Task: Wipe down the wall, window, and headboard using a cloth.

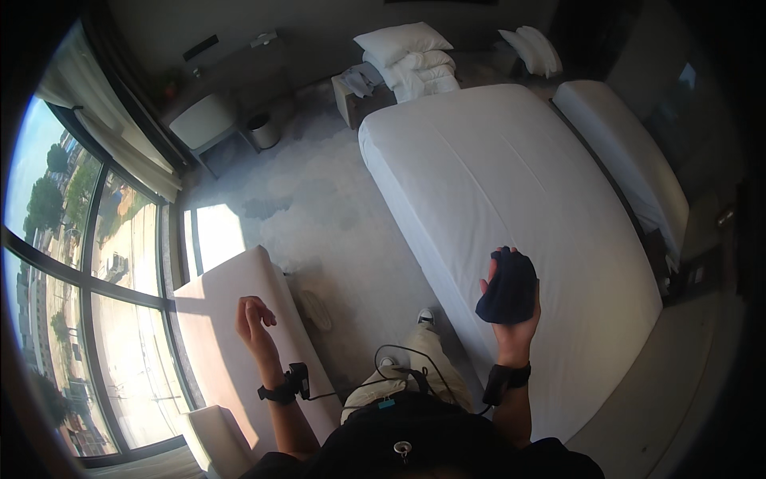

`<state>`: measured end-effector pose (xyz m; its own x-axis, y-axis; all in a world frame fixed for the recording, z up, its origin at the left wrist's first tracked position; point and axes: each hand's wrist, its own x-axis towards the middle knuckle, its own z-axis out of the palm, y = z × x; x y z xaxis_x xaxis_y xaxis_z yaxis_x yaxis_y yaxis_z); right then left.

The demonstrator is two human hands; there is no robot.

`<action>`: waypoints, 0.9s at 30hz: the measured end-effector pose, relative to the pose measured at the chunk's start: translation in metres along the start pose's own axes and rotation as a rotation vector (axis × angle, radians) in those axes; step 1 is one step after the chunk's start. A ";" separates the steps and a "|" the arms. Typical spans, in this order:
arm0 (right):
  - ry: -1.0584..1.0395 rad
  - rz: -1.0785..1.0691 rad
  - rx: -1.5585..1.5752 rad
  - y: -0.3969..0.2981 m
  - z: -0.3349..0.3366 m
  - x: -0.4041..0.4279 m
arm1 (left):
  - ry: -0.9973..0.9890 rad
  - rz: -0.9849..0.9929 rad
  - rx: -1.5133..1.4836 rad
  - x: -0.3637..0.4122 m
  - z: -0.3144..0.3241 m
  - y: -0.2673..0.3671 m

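Observation:
My right hand (516,335) is raised palm up over the near part of a bed with a white fitted sheet (479,173). A dark navy cloth (510,290), bunched into a pad, lies across its palm and fingers, with fingertips showing beyond it. My left hand (256,326) hangs in the air above a pale bench or sofa (227,299) by the window; its fingers are loosely curled and hold nothing. Each wrist wears a black strap with a small device, and cables run from these to my waist.
Folded bedding with a pillow (404,45) is piled beyond the bed, near a nightstand (346,102). A chair (206,120) and a waste bin (263,130) stand by the far wall. Tall windows line the left. A second white mattress (622,149) shows at right, perhaps mirrored.

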<state>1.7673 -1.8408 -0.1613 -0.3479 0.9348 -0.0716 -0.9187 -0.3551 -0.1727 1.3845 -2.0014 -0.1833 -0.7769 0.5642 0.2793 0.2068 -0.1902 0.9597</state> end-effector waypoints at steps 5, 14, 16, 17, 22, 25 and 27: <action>-0.024 -0.009 -0.055 -0.002 0.011 0.103 | 0.023 -0.051 -0.037 0.073 0.046 -0.026; 0.079 0.153 -0.093 0.037 0.003 0.350 | 0.005 -0.067 0.146 0.228 0.119 -0.066; 0.117 0.244 -0.015 0.068 0.023 0.400 | 0.012 -0.079 0.182 0.259 0.120 -0.080; 0.148 0.305 0.074 0.089 0.036 0.422 | 0.049 -0.094 0.203 0.273 0.121 -0.081; 0.162 0.443 0.082 0.173 0.042 0.535 | 0.206 -0.133 0.198 0.349 0.101 -0.144; 0.234 0.469 0.056 0.211 0.037 0.606 | 0.298 -0.200 0.203 0.400 0.079 -0.187; 0.243 0.430 0.078 0.230 0.035 0.656 | 0.357 -0.215 0.227 0.454 0.075 -0.212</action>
<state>1.3217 -1.3092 -0.2139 -0.6532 0.6724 -0.3482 -0.7162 -0.6979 -0.0039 1.0326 -1.6444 -0.2572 -0.9639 0.2528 0.0835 0.1129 0.1040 0.9882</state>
